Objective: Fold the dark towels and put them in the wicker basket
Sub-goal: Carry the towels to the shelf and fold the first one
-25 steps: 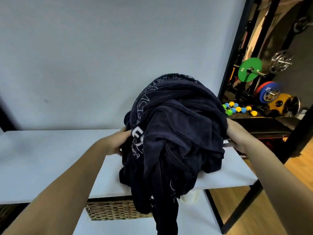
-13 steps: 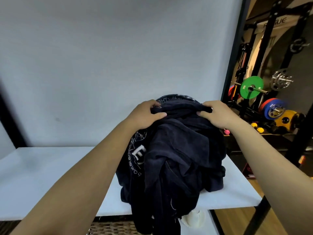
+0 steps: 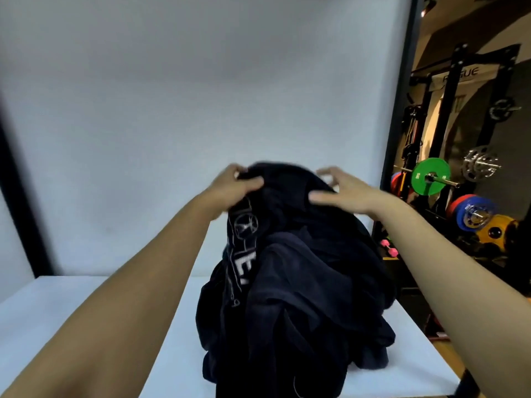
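both hands sit atop a heap of dark towels on the white counter: the left hand pinches the top fold, the right hand hovers spread, fingers relaxed, just beside it.

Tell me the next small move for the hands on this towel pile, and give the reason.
Probably close the right hand on the top towel and lift it off the pile: the left hand already grips that towel's edge, the right is spread open over it, and nothing is folded yet.
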The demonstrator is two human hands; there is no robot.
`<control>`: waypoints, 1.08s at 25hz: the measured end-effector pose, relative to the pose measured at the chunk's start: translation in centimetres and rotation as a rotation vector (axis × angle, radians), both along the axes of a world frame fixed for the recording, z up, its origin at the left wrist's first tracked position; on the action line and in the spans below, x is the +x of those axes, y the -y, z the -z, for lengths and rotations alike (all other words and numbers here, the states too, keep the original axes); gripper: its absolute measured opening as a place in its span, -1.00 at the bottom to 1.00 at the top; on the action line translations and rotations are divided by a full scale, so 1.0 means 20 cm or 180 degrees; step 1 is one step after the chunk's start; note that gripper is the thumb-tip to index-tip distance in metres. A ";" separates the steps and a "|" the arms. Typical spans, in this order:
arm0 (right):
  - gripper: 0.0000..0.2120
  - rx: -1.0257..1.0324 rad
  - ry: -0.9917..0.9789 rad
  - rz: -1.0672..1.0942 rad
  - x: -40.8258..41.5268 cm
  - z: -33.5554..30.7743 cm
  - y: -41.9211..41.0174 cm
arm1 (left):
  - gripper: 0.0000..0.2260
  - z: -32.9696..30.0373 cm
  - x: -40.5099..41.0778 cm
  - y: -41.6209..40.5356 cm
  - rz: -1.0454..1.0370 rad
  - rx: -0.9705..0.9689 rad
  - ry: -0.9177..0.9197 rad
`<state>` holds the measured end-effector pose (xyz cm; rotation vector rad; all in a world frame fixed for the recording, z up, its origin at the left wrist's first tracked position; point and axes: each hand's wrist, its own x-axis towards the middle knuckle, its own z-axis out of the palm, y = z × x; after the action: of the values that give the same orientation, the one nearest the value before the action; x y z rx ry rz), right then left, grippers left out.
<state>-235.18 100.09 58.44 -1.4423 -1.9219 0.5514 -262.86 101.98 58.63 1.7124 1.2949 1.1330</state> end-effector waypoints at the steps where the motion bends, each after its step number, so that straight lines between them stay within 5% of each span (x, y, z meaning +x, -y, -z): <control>1: -0.25 -0.0534 0.0450 -0.0198 0.03 0.07 0.01 | -0.49 0.10 -0.05 0.02 0.0270 -0.0481 -0.0411; 3: -0.12 -0.0907 0.1041 -0.0377 0.09 0.17 0.03 | -0.32 0.26 -0.09 0.07 0.0710 -0.0963 -0.1152; 6: -0.63 -0.0422 0.1074 0.0014 0.08 0.14 0.05 | -0.78 0.31 -0.06 0.06 0.0773 -0.0367 -0.1408; 10: -0.83 0.0910 0.0233 0.0973 0.08 -0.03 -0.03 | -0.96 0.04 -0.11 -0.03 -0.0309 0.0534 -0.0112; 12: -0.78 0.1121 -0.0013 0.1318 0.03 -0.02 -0.06 | -0.79 -0.06 -0.19 -0.04 -0.0306 0.0449 0.0231; 16: -0.56 -0.0671 0.0949 0.0452 -0.01 0.14 -0.02 | -0.44 0.14 -0.25 0.08 0.0637 -0.0639 -0.0935; 19: -0.48 -0.1180 0.0428 0.0680 0.09 0.11 0.05 | -0.14 0.32 -0.16 0.12 0.0273 0.0337 -0.0999; 21: -0.58 -0.1106 0.0388 0.0656 0.09 0.10 0.09 | -0.01 0.34 -0.02 0.14 0.0321 0.0815 -0.1134; 24: -0.80 -0.0481 0.0349 0.0735 -0.01 0.07 0.13 | 0.21 0.34 0.16 0.15 0.0662 0.0553 -0.1887; 27: -0.93 0.0427 -0.0723 0.1009 -0.06 -0.05 0.12 | -0.16 0.31 0.21 0.11 0.0463 0.0652 -0.2218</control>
<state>-236.31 97.61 59.40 -1.4899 -1.4889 0.4093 -258.57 99.87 52.51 2.4408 1.4436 0.6071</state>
